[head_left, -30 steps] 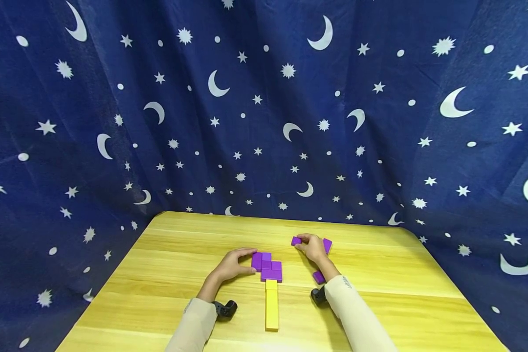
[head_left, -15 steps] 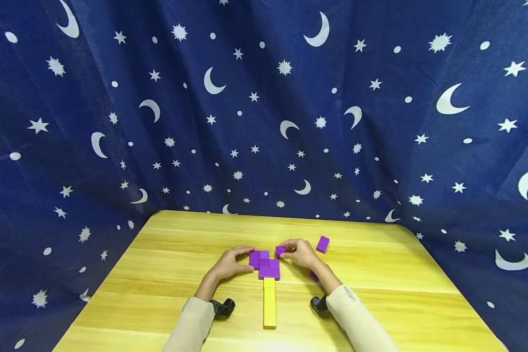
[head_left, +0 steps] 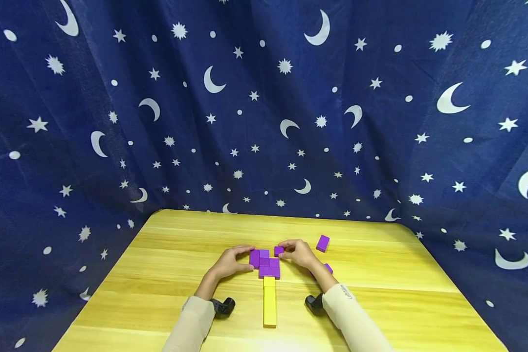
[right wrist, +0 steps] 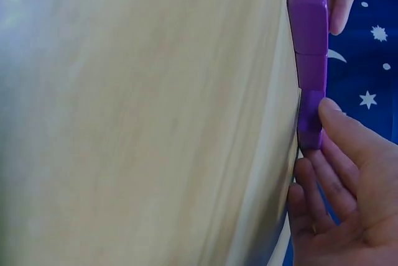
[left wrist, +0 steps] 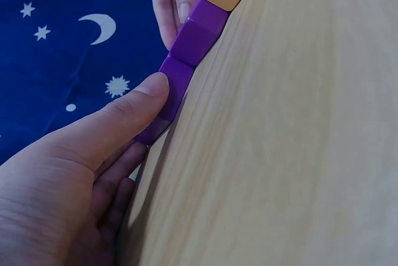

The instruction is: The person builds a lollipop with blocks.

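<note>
Several flat purple blocks (head_left: 269,270) lie together on the table, with a line of yellow blocks (head_left: 270,305) running from them toward the person. My left hand (head_left: 228,264) spans the leftmost purple block (head_left: 254,259), thumb at its near end and fingers at its far end. In the left wrist view the thumb presses that block's side. My right hand (head_left: 300,254) pinches a small purple block (head_left: 278,251) between thumb and fingers, just right of the group's far part, a narrow strip of table between them. The right wrist view shows the thumb (right wrist: 339,120) against this small block.
A loose purple block (head_left: 322,243) lies beyond the right hand. Another purple block (head_left: 328,268) is partly hidden behind the right forearm. The wooden table (head_left: 378,274) reaches back to a dark blue curtain (head_left: 264,122) with moons and stars. Black wrist devices (head_left: 223,308) sit under both sleeves.
My right hand has carried the small purple block leftward, from the right side to beside the purple group. The left hand stays at its block. The head view has shifted slightly.
</note>
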### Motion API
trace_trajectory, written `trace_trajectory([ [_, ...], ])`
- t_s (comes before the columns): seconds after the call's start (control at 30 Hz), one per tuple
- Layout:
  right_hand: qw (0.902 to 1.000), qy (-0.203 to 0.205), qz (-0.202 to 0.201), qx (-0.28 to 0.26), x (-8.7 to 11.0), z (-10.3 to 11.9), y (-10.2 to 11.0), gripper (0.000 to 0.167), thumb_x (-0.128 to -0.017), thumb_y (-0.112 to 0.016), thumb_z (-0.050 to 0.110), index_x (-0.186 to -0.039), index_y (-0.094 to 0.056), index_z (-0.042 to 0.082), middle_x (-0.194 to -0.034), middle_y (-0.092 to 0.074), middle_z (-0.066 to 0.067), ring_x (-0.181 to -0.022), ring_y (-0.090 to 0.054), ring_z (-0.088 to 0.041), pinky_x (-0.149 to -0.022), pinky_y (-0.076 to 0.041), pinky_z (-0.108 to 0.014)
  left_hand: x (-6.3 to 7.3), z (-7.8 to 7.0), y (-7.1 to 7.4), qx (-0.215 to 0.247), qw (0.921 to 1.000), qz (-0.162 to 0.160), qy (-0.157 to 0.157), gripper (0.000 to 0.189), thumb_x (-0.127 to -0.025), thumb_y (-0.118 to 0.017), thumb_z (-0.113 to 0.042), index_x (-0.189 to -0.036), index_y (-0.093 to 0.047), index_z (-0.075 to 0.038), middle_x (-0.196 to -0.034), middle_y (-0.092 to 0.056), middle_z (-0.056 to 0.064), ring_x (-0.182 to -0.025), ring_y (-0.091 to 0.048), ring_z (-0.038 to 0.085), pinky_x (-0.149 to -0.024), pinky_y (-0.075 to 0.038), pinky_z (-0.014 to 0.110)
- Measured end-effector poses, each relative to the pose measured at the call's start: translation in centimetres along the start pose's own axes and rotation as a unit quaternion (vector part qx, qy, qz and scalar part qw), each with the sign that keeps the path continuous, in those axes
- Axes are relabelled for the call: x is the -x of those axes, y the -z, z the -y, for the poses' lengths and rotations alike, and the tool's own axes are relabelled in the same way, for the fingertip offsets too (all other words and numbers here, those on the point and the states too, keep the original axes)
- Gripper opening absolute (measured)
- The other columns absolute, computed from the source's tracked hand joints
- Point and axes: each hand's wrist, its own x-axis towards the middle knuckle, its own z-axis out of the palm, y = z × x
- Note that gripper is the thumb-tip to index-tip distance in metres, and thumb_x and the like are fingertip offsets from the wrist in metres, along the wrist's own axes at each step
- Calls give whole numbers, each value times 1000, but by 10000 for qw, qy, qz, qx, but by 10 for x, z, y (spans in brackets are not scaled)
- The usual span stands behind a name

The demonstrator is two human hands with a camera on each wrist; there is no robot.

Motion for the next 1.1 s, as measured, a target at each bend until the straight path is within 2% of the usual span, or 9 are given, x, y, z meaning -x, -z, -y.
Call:
trace_trajectory([
  [0.3, 9993, -239, -88, -257, 2, -3, 0, 25, -83, -69, 12, -106, -68, 2, -97, -66, -10, -84, -59, -18, -73, -49, -30, 0, 2, -1, 2, 10000, 18, 36, 65, -75, -77, -33, -130, -53, -7, -131, -51, 7, -125, -41, 28, -105, -30, 44],
  [0.53, 9995, -145, -28, -267, 0, 1, -5, 24, -82, -70, 13, -103, -69, 2, -91, -67, -8, -80, -59, -17, -71, -48, -28, -1, 4, -2, -64, 10000, -16, 23, 66, -74, -77, -35, -130, -54, -9, -131, -52, 6, -125, -42, 26, -106, -30, 42],
  [1.1, 9997, -7, 184, -140, 0, 10, -8, 21, -81, -71, 13, -100, -70, 5, -90, -67, -5, -79, -59, -14, -72, -49, -27, -1, 1, 0, -22, 10000, -5, 54, 66, -74, -77, -34, -130, -54, -9, -131, -52, 6, -125, -42, 27, -106, -30, 44],
])
